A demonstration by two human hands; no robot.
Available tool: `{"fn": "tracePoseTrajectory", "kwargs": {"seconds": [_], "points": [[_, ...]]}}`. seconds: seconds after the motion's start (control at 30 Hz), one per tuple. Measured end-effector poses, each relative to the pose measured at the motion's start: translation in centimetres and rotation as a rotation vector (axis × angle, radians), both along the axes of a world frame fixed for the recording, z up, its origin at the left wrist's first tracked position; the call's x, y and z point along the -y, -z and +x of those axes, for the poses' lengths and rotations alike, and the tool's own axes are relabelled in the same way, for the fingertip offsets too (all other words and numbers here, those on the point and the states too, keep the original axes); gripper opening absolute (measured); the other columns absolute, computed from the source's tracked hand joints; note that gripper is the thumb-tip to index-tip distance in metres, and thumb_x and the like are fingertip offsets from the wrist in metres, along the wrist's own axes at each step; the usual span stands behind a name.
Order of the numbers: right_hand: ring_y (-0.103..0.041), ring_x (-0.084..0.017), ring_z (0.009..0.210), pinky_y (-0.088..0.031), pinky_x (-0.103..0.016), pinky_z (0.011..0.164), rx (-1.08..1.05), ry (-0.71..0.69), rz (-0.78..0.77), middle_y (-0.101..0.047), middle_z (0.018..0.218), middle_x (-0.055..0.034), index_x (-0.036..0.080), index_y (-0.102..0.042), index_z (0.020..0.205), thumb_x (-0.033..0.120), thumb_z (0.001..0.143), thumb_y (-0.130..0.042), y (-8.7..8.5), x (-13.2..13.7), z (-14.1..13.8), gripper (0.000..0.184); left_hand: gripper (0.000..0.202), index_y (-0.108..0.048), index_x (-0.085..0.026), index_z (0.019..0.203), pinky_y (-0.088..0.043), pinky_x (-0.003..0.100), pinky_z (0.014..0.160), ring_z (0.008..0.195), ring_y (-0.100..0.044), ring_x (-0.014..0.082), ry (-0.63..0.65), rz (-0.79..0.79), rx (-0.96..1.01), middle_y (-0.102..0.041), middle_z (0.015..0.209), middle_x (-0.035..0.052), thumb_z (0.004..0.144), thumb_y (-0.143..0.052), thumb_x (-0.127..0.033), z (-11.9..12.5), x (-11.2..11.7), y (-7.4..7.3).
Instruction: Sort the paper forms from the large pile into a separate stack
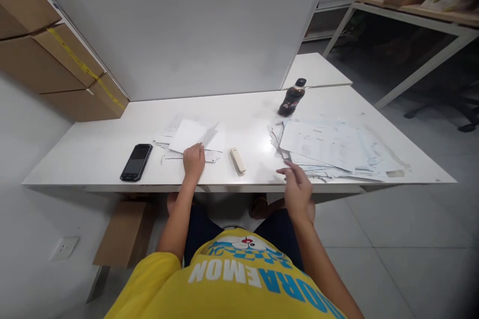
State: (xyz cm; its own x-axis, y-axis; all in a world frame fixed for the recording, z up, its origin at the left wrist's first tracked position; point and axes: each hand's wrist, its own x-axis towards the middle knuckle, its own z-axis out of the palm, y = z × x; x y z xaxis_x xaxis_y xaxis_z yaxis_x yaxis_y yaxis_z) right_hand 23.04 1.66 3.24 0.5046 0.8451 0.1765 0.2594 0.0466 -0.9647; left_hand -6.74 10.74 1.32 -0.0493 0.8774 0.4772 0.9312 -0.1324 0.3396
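Observation:
My left hand (pixel 194 162) is closed at the near edge of a small pile of papers (pixel 185 134), its fingers on a white sheet (pixel 209 134) whose right side lifts and curls. Just right of that pile lies a cream stapler (pixel 238 161), touched by neither hand. My right hand (pixel 298 192) hovers at the table's front edge with fingers apart and nothing visible in them. Beyond its fingertips spreads a larger, loose stack of printed papers (pixel 318 144), some sheets fanned out to the right.
A dark drink bottle (pixel 292 97) stands behind the large stack. On the left of the white table (pixel 93 144) lies a black phone (pixel 136 162). Cardboard boxes (pixel 56 65) stand at the back left, beside a tall grey-white panel (pixel 194 25).

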Motion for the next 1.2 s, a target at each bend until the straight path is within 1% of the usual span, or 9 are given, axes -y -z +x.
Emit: {"fn": "tracePoseTrajectory", "kwargs": {"seconds": [0.13,0.27,0.53,0.6,0.7,0.77,0.9,1.03,1.2], "points": [[-0.065,-0.022,0.081,-0.048,-0.036,0.079,-0.046,-0.192,-0.056,-0.073,0.081,-0.0065,0.017,-0.068,0.103,0.042,0.085,-0.050,1.5,0.3,-3.0,0.035,0.048,-0.051,-0.014,0.140,-0.024,0.048,0.118,0.145,-0.029,0.0301,0.091,-0.160,-0.150,-0.047,0.149,0.0108,0.096,-0.042,-0.030,0.7,-0.5,-0.1],[-0.066,-0.022,0.080,-0.049,-0.037,0.080,-0.087,-0.269,-0.094,-0.072,0.079,-0.0059,0.017,-0.067,0.102,0.043,0.086,-0.049,3.5,-0.1,-3.8,0.036,0.068,-0.038,-0.010,0.148,-0.014,0.050,0.122,0.149,-0.018,0.0340,0.060,-0.342,-0.141,-0.030,0.158,0.0120,0.092,-0.052,-0.044,0.8,-2.0,-0.3],[-0.066,-0.023,0.081,-0.049,-0.038,0.081,-0.132,-0.353,-0.129,-0.072,0.078,-0.0048,0.020,-0.068,0.100,0.046,0.086,-0.051,4.5,-1.0,-2.2,0.034,0.048,-0.054,-0.016,0.138,-0.022,0.047,0.119,0.140,-0.037,0.0308,-0.029,-0.223,-0.145,-0.050,0.147,0.0105,0.096,-0.043,-0.038,1.1,-2.8,0.2],[-0.066,-0.023,0.082,-0.049,-0.038,0.082,-0.142,-0.378,-0.129,-0.072,0.078,-0.0048,0.020,-0.068,0.099,0.047,0.086,-0.052,4.6,-1.1,-1.8,0.034,0.056,-0.048,-0.015,0.143,-0.023,0.046,0.118,0.141,-0.035,0.0314,-0.011,-0.267,-0.154,-0.047,0.149,0.0108,0.094,-0.047,-0.043,0.9,-2.8,-0.1],[-0.066,-0.023,0.083,-0.049,-0.039,0.084,-0.132,-0.403,-0.134,-0.072,0.079,-0.0052,0.020,-0.068,0.101,0.047,0.086,-0.052,4.8,-1.0,-1.5,0.034,0.083,-0.033,-0.014,0.151,-0.022,0.046,0.118,0.144,-0.029,0.0352,0.039,-0.371,-0.191,-0.037,0.155,0.0125,0.086,-0.058,-0.059,0.7,-3.0,-0.9],[-0.066,-0.023,0.083,-0.049,-0.040,0.084,-0.118,-0.412,-0.130,-0.072,0.079,-0.0054,0.020,-0.067,0.103,0.047,0.087,-0.052,4.9,-0.9,-1.4,0.035,0.089,-0.030,-0.014,0.152,-0.025,0.046,0.115,0.142,-0.031,0.0365,0.043,-0.392,-0.217,-0.038,0.154,0.0142,0.083,-0.060,-0.063,0.8,-3.1,-1.4],[-0.066,-0.023,0.083,-0.050,-0.040,0.084,-0.086,-0.410,-0.100,-0.072,0.080,-0.0058,0.019,-0.066,0.106,0.047,0.088,-0.050,5.0,-0.6,-1.5,0.037,0.062,-0.050,-0.015,0.138,-0.040,0.044,0.097,0.120,-0.050,0.0358,-0.044,-0.317,-0.262,-0.058,0.133,0.0165,0.089,-0.058,-0.052,1.4,-3.3,-1.9],[-0.067,-0.023,0.083,-0.051,-0.039,0.082,-0.065,-0.412,-0.092,-0.073,0.082,-0.0064,0.019,-0.066,0.106,0.049,0.088,-0.049,5.0,-0.5,-1.5,0.038,0.029,-0.065,-0.015,0.111,-0.042,0.042,0.087,0.103,-0.057,0.0328,-0.060,-0.218,-0.290,-0.067,0.108,0.0151,0.094,-0.053,-0.036,1.6,-3.5,-1.9],[-0.068,-0.024,0.083,-0.052,-0.041,0.083,-0.033,-0.427,-0.126,-0.073,0.082,-0.0070,0.020,-0.067,0.102,0.051,0.087,-0.049,4.5,-0.9,-1.7,0.038,0.028,-0.067,-0.014,0.095,-0.045,0.037,0.076,0.084,-0.063,0.0271,-0.119,-0.085,-0.180,-0.067,0.086,0.0124,0.098,-0.042,-0.027,2.9,-1.5,-2.8]]}}
